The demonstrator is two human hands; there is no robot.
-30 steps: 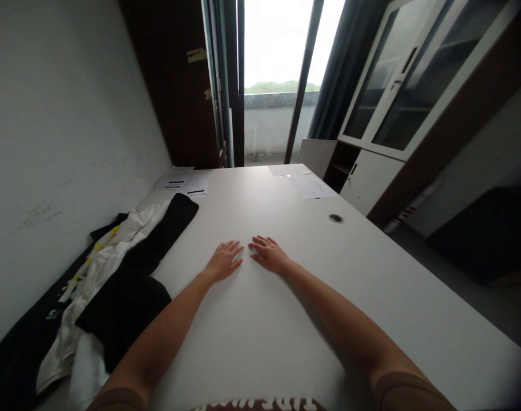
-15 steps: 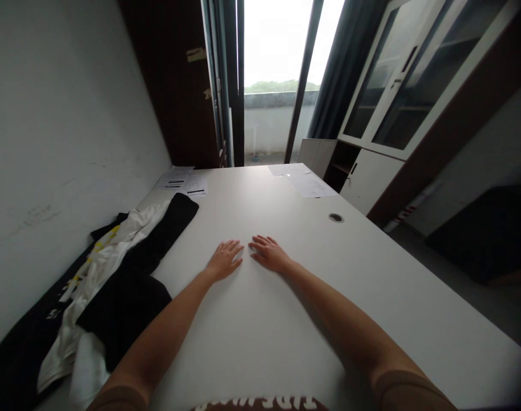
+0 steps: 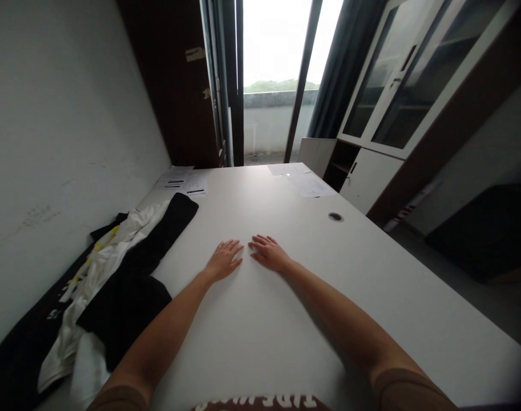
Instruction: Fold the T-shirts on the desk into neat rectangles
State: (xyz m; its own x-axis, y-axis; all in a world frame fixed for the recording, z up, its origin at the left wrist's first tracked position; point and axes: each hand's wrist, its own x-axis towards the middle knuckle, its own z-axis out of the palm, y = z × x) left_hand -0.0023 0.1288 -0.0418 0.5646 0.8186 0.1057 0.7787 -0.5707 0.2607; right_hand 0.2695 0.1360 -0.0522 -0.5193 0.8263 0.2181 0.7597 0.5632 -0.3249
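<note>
My left hand (image 3: 225, 260) lies palm down on the white table (image 3: 251, 331), its fingers spread and nothing in it. Just to its right, my right hand (image 3: 269, 253) rests flat in the same way, also holding nothing. A small gap separates the fingertips of the two hands. Left of my left arm is a heap of clothes: a black garment (image 3: 129, 297) on top, with a white garment (image 3: 93, 285) with yellow parts beside it. Another dark garment (image 3: 20, 348) lies against the wall.
Sheets of paper with dark pens (image 3: 195, 192) lie at the far left of the table, and more paper sheets (image 3: 310, 185) at the far right. A round cable hole (image 3: 336, 217) is on the right. Beyond stand a glass-door cabinet (image 3: 382, 148) and a window (image 3: 275, 51).
</note>
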